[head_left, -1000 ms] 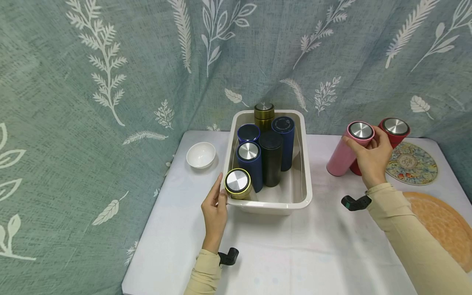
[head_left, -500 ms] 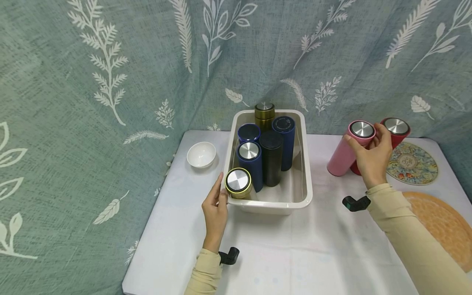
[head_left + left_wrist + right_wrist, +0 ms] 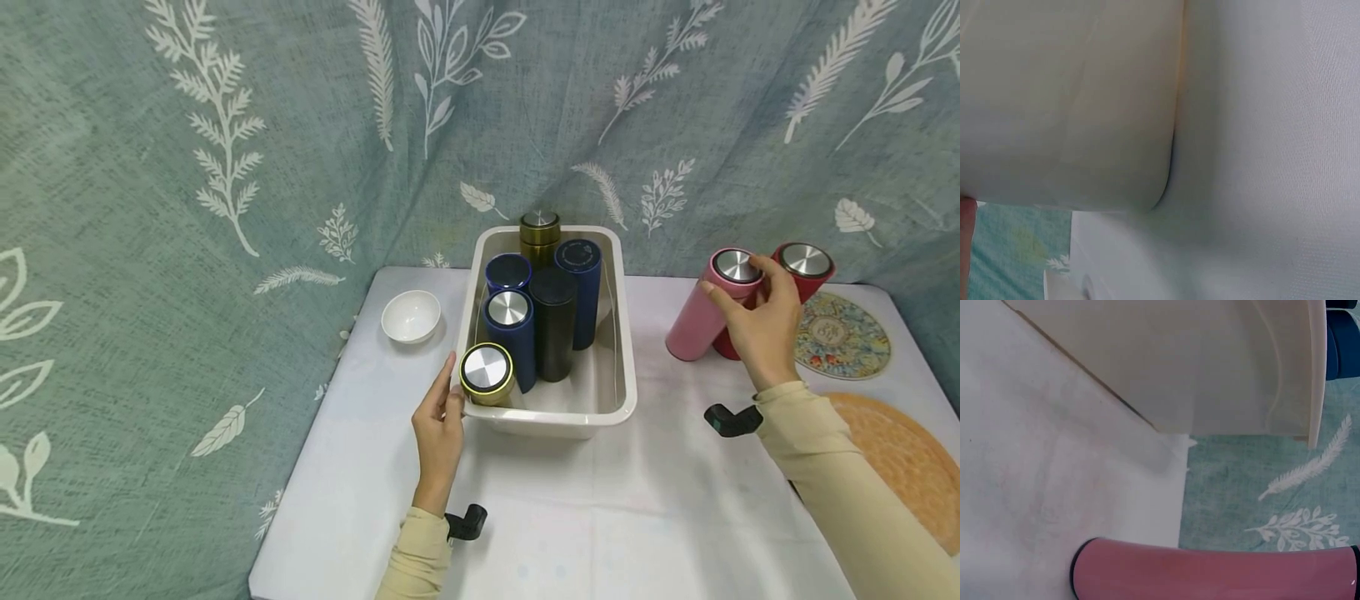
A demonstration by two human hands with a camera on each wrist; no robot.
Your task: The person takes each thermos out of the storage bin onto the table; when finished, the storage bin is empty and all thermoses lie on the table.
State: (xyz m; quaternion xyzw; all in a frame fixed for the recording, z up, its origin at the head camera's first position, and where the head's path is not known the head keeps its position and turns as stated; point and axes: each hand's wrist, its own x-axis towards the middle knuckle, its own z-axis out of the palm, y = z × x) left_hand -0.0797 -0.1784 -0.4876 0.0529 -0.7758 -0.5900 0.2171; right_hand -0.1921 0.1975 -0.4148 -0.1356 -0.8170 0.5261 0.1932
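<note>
My left hand (image 3: pixel 438 429) rests at the near left corner of a white plastic bin (image 3: pixel 618 333), fingers straight along its outer side and thumb at the rim. In the left wrist view a fingertip (image 3: pixel 966 215) meets the bin wall (image 3: pixel 1066 112). At the right, my right hand (image 3: pixel 765 333) holds the top of a pink thermos flask (image 3: pixel 693 321), thumb on the near side and index finger at the steel lid. That flask stands on the table, leaning in the head view. Partly hidden behind the hand is a red thermos flask (image 3: pixel 813 279).
Several flasks stand in the bin, among them a black one (image 3: pixel 553 329), a blue one (image 3: pixel 512 333) and a gold one (image 3: pixel 487 375). A white bowl (image 3: pixel 411 317) is left of it. A patterned round mat (image 3: pixel 847 337) and an orange round mat (image 3: pixel 903 458) lie at right.
My right index finger has shifted up onto the pink flask's lid, and the right wrist has moved slightly right. The left hand stays at the bin corner.
</note>
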